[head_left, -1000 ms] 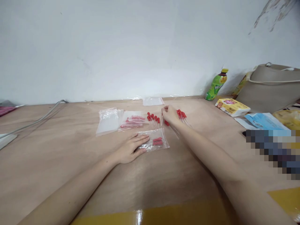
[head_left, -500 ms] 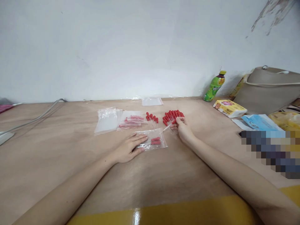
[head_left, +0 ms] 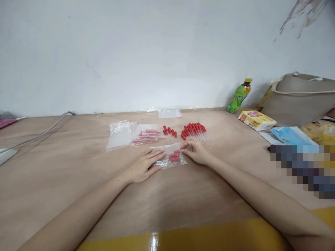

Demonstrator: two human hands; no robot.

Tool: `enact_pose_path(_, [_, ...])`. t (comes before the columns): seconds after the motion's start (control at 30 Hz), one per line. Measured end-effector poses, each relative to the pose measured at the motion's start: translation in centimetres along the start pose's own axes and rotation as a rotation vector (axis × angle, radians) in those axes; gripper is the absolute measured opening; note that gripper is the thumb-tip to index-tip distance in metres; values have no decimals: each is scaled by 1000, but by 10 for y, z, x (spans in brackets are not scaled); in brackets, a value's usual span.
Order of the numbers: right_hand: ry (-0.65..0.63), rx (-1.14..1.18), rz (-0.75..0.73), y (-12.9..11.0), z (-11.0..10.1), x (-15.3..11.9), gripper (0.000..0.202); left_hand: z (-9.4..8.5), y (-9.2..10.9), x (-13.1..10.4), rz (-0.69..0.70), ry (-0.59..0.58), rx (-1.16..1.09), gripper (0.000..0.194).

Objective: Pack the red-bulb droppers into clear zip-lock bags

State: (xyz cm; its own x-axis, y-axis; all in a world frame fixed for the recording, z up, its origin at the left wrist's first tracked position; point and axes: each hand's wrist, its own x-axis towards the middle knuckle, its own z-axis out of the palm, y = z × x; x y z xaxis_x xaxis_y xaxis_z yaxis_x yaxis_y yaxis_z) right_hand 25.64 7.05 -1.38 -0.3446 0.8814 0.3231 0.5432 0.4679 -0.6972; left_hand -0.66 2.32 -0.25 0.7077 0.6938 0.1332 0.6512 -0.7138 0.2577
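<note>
My left hand (head_left: 145, 164) lies flat, fingers spread, on the left part of a clear zip bag (head_left: 163, 164). Inside the bag are two droppers (head_left: 174, 158) with red bulbs. At the bag's right-hand opening, my right hand (head_left: 195, 150) pinches the bulb end of another dropper (head_left: 177, 151). Most of that dropper is inside the bag, and its glass tube is hard to make out. Just beyond my right hand lies a fanned pile of red-bulbed droppers (head_left: 195, 129). A smaller group of droppers (head_left: 170, 131) rests behind the bag.
Filled bags (head_left: 146, 134) and a stack of flat clear bags (head_left: 119, 136) lie at the left. Another bag stack (head_left: 169, 113) is by the wall. On the right stand a green bottle (head_left: 239, 96), a tissue pack (head_left: 256, 120) and a grey handbag (head_left: 306, 101). A cable (head_left: 51, 129) crosses the far left.
My right hand has moved left and nearer, from the dropper pile to the bag's opening, sliding the held dropper in. My left hand has stayed on the bag.
</note>
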Motion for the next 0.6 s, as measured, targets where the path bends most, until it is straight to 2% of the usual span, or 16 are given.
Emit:
enact_pose_path(0.1, [52,-143,-132,-4,7,1,7,0,0,0,5,-10,9,48])
enact_pose_path(0.27, [2,-170,-235,-8,9,0,15,0,0,1,17,-16,24,45])
enact_pose_path(0.33, [36,-201,-171,-9,4,6,14,0,0,1,21,-17,28,45])
enact_pose_path(0.47, [150,-285,139,-12,-5,35,17,-1,-1,1,13,-23,34,45])
enact_pose_path(0.6, [32,-362,311,-14,6,72,31,-2,1,1,2,-35,45,44])
